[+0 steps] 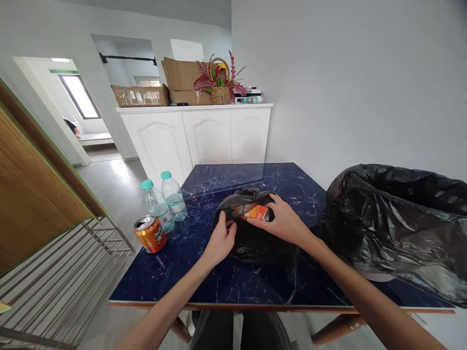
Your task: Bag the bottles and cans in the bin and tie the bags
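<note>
A small black plastic bag lies on the dark blue marbled table in front of me. My left hand pinches the near-left edge of the bag's mouth. An orange drink can lies on its side at that mouth, its left part behind thin black plastic. Around its right end curve the thumb and fingers of my right hand; the fingertips also touch the bag's far rim. To the left stand an opened orange soda can and two clear water bottles with teal caps.
On the right, a large bin lined with a black bag takes up the table's end. A metal rack stands at the left. Behind, a white cabinet carries cardboard boxes and a flower basket.
</note>
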Demonstrator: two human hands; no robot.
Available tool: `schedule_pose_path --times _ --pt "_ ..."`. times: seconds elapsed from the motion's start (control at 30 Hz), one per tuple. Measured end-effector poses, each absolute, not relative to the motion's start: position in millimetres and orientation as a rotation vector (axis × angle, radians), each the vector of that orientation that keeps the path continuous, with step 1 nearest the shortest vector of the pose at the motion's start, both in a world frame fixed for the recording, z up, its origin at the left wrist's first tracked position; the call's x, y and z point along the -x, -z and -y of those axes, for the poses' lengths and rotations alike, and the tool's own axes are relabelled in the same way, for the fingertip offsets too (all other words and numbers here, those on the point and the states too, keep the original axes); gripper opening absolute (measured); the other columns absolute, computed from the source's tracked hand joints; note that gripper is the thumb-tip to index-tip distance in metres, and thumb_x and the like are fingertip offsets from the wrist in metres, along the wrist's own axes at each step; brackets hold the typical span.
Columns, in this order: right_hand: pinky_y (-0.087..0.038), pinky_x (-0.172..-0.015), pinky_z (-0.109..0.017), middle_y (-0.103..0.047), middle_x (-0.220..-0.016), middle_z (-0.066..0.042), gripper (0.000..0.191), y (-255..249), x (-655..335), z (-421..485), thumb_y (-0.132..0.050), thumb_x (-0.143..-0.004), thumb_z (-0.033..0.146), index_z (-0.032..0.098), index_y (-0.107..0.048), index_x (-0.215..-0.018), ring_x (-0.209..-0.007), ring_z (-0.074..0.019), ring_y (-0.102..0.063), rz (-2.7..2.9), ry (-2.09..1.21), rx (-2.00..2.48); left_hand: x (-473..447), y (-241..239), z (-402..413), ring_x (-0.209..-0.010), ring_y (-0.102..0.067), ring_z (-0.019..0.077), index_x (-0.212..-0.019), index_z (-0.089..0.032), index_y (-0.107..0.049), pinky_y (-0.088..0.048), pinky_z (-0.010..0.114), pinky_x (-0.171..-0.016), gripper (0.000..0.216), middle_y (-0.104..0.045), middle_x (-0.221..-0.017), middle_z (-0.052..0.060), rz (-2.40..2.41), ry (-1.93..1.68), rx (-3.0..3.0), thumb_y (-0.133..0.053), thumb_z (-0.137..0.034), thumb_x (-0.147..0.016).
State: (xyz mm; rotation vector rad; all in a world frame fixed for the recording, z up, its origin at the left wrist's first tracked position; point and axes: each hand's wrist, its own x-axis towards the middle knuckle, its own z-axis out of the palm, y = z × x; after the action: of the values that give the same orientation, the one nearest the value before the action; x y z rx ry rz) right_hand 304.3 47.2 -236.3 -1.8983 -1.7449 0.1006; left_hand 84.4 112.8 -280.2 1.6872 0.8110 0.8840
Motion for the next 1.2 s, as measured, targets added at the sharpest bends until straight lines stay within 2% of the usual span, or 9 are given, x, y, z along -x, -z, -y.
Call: schedule_pose_path --times 0.07,0.17,0.27,0.47,0.57,0.67,0.8,0.97,1.2 --pt "-0.038 -0.125 -0.055 -0.044 -0.166 -0.027 0.073 239.2 -301.4 -42.7 -0.070 -0.086 0.077 0.011 -0.076 -0.117 -0.160 -0.0410 -0.034 1.725 -0.203 1.814 -86.6 271.5 -115.6 -0.140 -0.061 0.0331 -0.153 -0.021 -0.046 -0.042 0.054 -0.123 0.063 -0.061 -0.153 0.018 -0.793 -0.903 -1.555 -0.067 -0.044 -0.098" --pt "-0.031 -0.129 -0.056 -0.031 -0.174 -0.025 0.075 245.8 -293.7 -37.6 -0.070 -0.085 0.080 0.013 -0.075 -0.119 -0.164 -0.0374 -0.024 1.716 -0.308 1.706 -94.7 257.2 -112.5 -0.129 -0.070 0.0327 -0.143 -0.017 -0.056 -0.054 0.050 -0.114 0.058 -0.071 -0.140 0.019 -0.718 -0.890 -1.406 -0.072 -0.044 -0.095" --pt "-0.024 -0.131 -0.057 -0.019 -0.179 -0.021 0.082 256.2 -288.4 -37.2 -0.071 -0.082 0.083 0.015 -0.072 -0.129 -0.167 -0.0366 -0.013 1.781 -0.386 1.615 -101.4 246.6 -103.3 -0.126 -0.071 0.0344 -0.132 -0.014 -0.063 -0.055 0.050 -0.113 0.057 -0.072 -0.138 0.021 -0.700 -0.917 -1.322 -0.080 -0.047 -0.089" --pt "-0.023 -0.131 -0.059 -0.021 -0.179 -0.017 0.077 294.5 -313.7 -57.7 -0.021 -0.109 0.072 0.020 -0.057 -0.154 -0.167 -0.0320 -0.015 1.769 -0.294 1.719 -56.2 229.2 -72.3 -0.128 -0.071 0.0327 -0.151 -0.023 -0.044 -0.055 0.051 -0.114 0.093 -0.070 -0.143 0.017 -0.949 -0.888 -1.390 -0.095 -0.044 -0.076" --pt "-0.023 -0.127 -0.069 -0.023 -0.176 -0.025 0.082 319.9 -335.2 -66.6 -0.028 -0.107 0.075 0.014 -0.056 -0.153 -0.165 -0.0423 -0.015 1.713 -0.253 1.826 -7.3 216.9 -52.2 -0.122 -0.075 0.0340 -0.155 -0.026 -0.039 -0.061 0.053 -0.106 0.098 -0.074 -0.137 0.016 -0.915 -0.730 -1.511 -0.093 -0.048 -0.076" --pt "-0.023 -0.125 -0.072 -0.026 -0.174 -0.028 0.083 343.2 -350.1 -67.9 -0.031 -0.105 0.076 0.011 -0.056 -0.152 -0.163 -0.0474 -0.018 1.696 -0.193 1.901 42.0 208.1 -37.4 -0.121 -0.075 0.0358 -0.139 -0.025 -0.056 -0.061 0.053 -0.105 0.076 -0.075 -0.135 0.014 -1.106 -0.889 -1.655 -0.090 -0.053 -0.078" --pt "-0.022 -0.127 -0.068 -0.031 -0.173 -0.027 0.078 362.6 -357.3 -63.6 -0.029 -0.108 0.068 0.009 -0.055 -0.153 -0.164 -0.0449 -0.019 1.724 -0.111 1.934 95.6 210.4 -34.8 -0.113 -0.078 0.0373 -0.122 -0.024 -0.065 -0.059 0.057 -0.109 0.071 -0.082 -0.117 0.008 -1.504 -1.135 -1.643 -0.093 -0.062 -0.069" --pt "-0.026 -0.128 -0.063 -0.039 -0.169 -0.027 0.071 367.1 -356.6 -60.7 -0.032 -0.110 0.059 0.006 -0.056 -0.151 -0.162 -0.0426 -0.027 1.763 -0.024 1.932 123.7 221.6 -47.7 -0.118 -0.075 0.0388 -0.121 -0.023 -0.065 -0.057 0.058 -0.111 0.079 -0.081 -0.117 0.009 -1.706 -1.329 -1.525 -0.095 -0.064 -0.062" --pt "-0.031 -0.126 -0.064 -0.039 -0.170 -0.024 0.062 355.1 -353.0 -47.1 -0.037 -0.110 0.053 0.009 -0.059 -0.148 -0.161 -0.0435 -0.029 1.770 0.100 1.921 118.8 233.9 -65.9 -0.105 -0.077 0.0361 -0.112 -0.020 -0.062 -0.065 0.048 -0.090 0.071 -0.078 -0.109 0.009 -1.784 -1.351 -1.551 -0.092 -0.062 -0.064"
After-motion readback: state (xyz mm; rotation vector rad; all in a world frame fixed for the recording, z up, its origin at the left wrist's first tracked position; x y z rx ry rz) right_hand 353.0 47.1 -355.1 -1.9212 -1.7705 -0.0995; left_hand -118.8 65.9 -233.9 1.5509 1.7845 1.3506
